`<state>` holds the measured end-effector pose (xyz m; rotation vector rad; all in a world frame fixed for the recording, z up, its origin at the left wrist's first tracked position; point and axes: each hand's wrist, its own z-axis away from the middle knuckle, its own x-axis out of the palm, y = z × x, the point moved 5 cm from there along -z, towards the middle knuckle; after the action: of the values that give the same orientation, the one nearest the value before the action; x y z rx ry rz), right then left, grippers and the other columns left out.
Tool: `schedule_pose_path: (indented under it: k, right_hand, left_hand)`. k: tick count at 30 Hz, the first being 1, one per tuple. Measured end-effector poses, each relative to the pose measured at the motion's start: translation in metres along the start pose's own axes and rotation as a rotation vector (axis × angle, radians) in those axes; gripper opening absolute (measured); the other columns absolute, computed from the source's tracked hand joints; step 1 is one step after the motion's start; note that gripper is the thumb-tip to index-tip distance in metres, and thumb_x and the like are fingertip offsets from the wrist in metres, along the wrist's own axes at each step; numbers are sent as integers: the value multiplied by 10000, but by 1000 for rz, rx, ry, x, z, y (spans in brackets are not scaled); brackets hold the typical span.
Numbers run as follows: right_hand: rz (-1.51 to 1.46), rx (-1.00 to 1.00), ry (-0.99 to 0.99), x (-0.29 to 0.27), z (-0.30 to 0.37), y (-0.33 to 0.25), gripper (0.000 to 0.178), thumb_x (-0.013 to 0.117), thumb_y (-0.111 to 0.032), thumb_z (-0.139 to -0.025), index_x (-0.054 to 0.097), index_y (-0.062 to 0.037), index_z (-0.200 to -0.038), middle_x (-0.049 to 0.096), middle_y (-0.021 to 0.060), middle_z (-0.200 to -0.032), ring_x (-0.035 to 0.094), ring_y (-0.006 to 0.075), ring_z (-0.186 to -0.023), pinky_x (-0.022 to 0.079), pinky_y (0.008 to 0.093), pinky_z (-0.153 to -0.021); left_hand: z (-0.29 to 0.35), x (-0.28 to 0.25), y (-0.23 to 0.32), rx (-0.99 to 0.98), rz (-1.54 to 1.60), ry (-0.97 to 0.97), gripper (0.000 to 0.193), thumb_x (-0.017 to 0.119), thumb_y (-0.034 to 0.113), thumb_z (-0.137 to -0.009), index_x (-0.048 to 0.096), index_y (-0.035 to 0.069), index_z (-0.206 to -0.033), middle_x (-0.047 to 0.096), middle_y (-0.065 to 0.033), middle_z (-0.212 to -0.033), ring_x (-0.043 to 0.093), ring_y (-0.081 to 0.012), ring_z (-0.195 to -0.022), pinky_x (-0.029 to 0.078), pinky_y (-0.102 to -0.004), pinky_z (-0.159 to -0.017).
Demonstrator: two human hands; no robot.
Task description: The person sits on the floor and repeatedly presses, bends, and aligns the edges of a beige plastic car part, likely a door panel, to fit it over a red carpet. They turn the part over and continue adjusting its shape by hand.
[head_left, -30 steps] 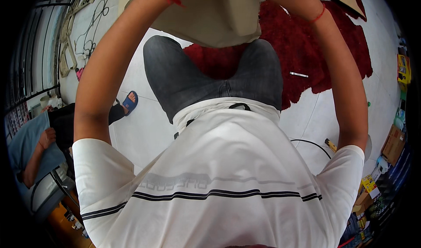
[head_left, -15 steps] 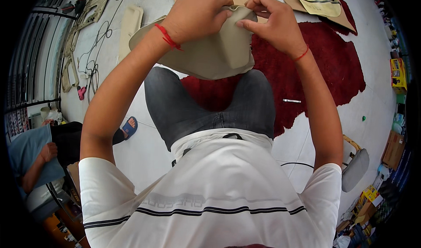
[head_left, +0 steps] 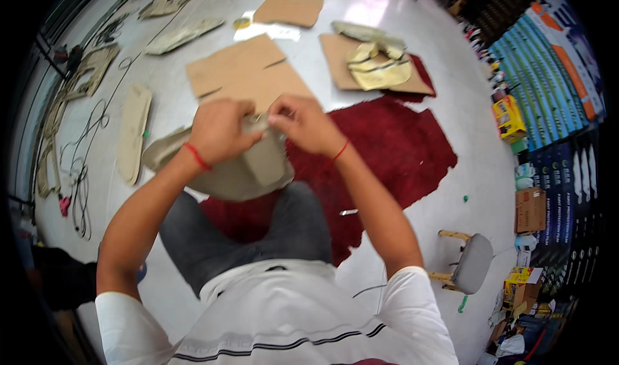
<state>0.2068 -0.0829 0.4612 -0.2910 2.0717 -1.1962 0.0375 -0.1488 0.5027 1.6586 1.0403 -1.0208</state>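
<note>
A beige moulded panel [head_left: 242, 175], with a smooth leather-like face and a raised block on its right side, rests tilted over my knees. My left hand [head_left: 222, 133] is closed on its upper edge, thumb lying over the face. Right beside it, my right hand [head_left: 303, 125] pinches the same edge near the corner, fingers curled in. Motion blur softens the fingertips, and the panel's underside is hidden.
A dark red rug [head_left: 387, 152] spreads beneath and to the right. Cardboard sheets [head_left: 248, 68] lie ahead, and a yellow-beige cut-out piece [head_left: 380, 71] on another. More beige panels [head_left: 134, 133] and cables [head_left: 80, 184] are at left; a grey-seated stool [head_left: 474, 264] and stacked boxes [head_left: 530, 209] at right.
The view has swung up and to the right, showing more floor ahead. Both hands stay at the panel's upper edge; my right fingers have curled in closer.
</note>
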Motion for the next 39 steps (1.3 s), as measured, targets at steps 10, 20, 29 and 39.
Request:
schedule_pose_path:
  k: [10, 20, 29, 39]
  right_hand:
    - [7, -9, 12, -6, 2, 2, 112, 726, -103, -923, 672, -4, -917, 670, 44, -816, 574, 89, -784, 518, 290, -706]
    - [50, 13, 91, 8, 11, 1, 273, 823, -192, -841, 708, 3, -993, 739, 96, -850, 702, 171, -782, 580, 318, -723]
    - [92, -24, 81, 14, 11, -3, 338, 777, -264, -896, 701, 7, -1085, 726, 125, -944, 678, 187, -840, 548, 333, -786]
    - [-11, -52, 98, 9, 14, -35, 149, 784, -78, -865, 689, 31, -902, 703, 88, -760, 639, 103, -681, 537, 275, -629]
  left_hand:
    - [0, -3, -3, 107, 60, -12, 413, 819, 381, -768, 744, 81, -1042, 718, -153, -879, 692, -361, -856, 538, -454, -751]
    - [14, -7, 0, 33, -29, -53, 404, 756, 360, -769, 775, 104, -1081, 763, -148, -939, 727, -336, -911, 564, -448, -793]
    - [14, -3, -2, -99, -52, -15, 465, 785, 462, -752, 787, 87, -1027, 760, -145, -914, 728, -343, -871, 559, -440, -768]
    - [16, -18, 10, -95, 5, -72, 279, 725, 335, -837, 726, 64, -906, 710, -184, -803, 690, -396, -794, 536, -483, -703]
